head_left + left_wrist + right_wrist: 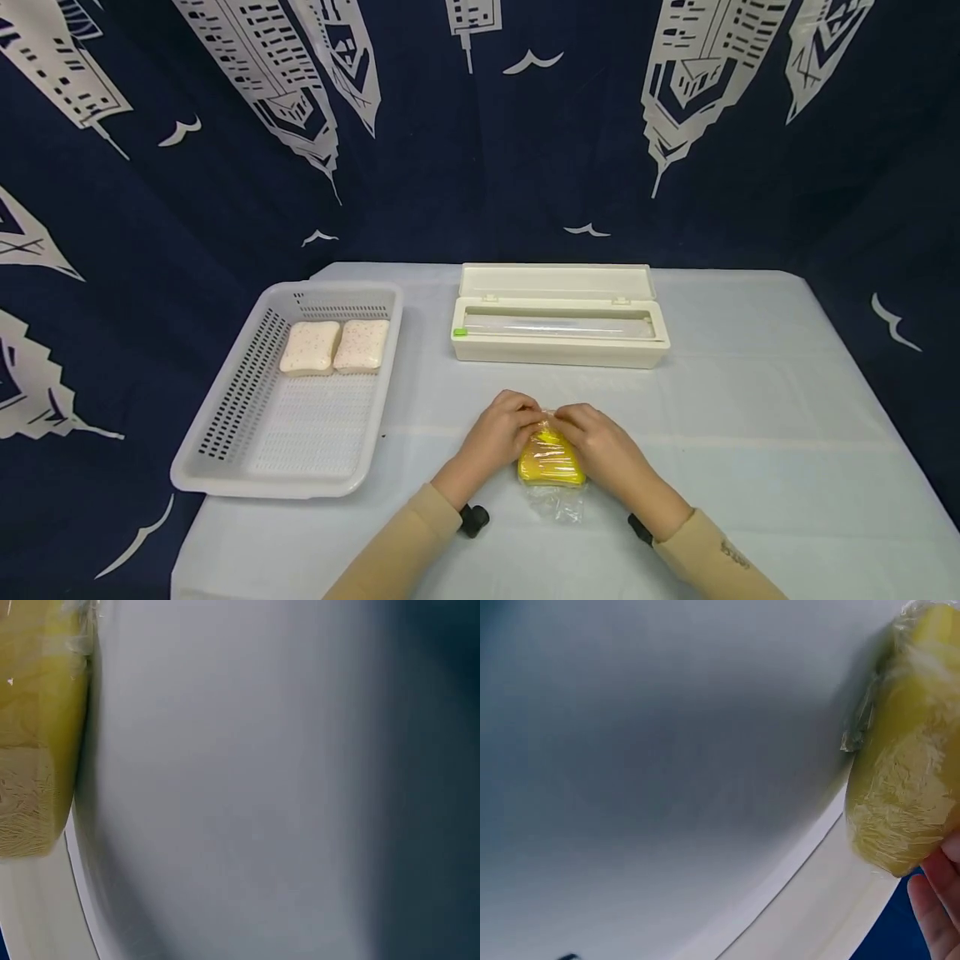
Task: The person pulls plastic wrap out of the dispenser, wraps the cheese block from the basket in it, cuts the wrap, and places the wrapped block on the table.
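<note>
A yellow bar of soap point(551, 471) lies on the table, wrapped in clear plastic wrap point(558, 506) whose loose end spreads on the near side. At the bar's far end, my left hand point(491, 439) pinches the film with bent fingers. From the other side my right hand point(611, 454) grips the same end, close to the left fingertips. The wrapped soap point(37, 712) fills the left edge of the left wrist view, with no hand showing there. In the right wrist view, fingers point(934, 907) touch the end of the wrinkled, film-covered soap point(907, 780).
Beyond the hands stands a cream plastic-wrap dispenser point(561, 354), lid raised, with a clear roll inside and a green slider point(460, 332) at its left. To the left, a white perforated basket point(300, 485) holds two pale speckled soap bars point(310, 348). A patterned dark blue cloth point(480, 167) hangs behind.
</note>
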Motion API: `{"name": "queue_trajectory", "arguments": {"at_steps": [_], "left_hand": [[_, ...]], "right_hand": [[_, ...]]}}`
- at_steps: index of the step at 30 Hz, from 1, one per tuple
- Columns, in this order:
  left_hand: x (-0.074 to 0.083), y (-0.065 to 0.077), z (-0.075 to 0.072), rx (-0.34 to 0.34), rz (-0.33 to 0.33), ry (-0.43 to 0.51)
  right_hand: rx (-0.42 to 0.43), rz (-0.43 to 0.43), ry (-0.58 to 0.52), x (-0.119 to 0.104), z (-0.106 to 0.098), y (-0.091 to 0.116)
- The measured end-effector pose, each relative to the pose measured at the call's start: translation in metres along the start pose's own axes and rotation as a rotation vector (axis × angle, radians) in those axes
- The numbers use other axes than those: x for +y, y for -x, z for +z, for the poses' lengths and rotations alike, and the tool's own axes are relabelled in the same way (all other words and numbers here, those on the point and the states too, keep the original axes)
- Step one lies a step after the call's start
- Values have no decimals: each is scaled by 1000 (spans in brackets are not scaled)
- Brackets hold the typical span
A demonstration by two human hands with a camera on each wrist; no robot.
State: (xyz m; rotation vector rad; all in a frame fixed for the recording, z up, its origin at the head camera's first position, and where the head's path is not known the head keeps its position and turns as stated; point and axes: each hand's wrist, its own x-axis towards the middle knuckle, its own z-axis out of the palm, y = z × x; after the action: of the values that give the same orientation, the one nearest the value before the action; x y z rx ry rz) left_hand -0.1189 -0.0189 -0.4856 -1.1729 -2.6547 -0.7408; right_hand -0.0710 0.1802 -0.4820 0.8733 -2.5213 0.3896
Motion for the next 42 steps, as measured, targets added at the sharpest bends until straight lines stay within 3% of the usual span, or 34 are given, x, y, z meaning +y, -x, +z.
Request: {"name": "queue_trajectory", "arguments": {"at_steps": [8, 13, 16, 19, 25, 29, 33, 38, 42], "left_hand": [[3, 10, -3, -81, 35, -57], [6, 16, -10, -119, -1, -18], [9, 21, -18, -115, -2, 35], [15, 29, -26, -112, 81, 31], [30, 44, -24, -168, 255, -157], [31, 47, -15, -167, 289, -291], [29, 44, -10, -126, 316, -358], [30, 41, -7, -103, 333, -307], [31, 39, -12, -149, 250, -157]], "right_hand": [[-43, -12, -8, -2, -2, 8], [-116, 109, -73, -5, -8, 9], [-72, 152, -122, -5, -13, 13], [-10, 127, -150, -5, -18, 21], [-18, 61, -196, -13, -26, 38], [-44, 11, -181, -20, -27, 45], [-50, -11, -129, -26, -22, 48], [-26, 67, -150, -31, -18, 45], [9, 178, -198, -33, -18, 43]]}}
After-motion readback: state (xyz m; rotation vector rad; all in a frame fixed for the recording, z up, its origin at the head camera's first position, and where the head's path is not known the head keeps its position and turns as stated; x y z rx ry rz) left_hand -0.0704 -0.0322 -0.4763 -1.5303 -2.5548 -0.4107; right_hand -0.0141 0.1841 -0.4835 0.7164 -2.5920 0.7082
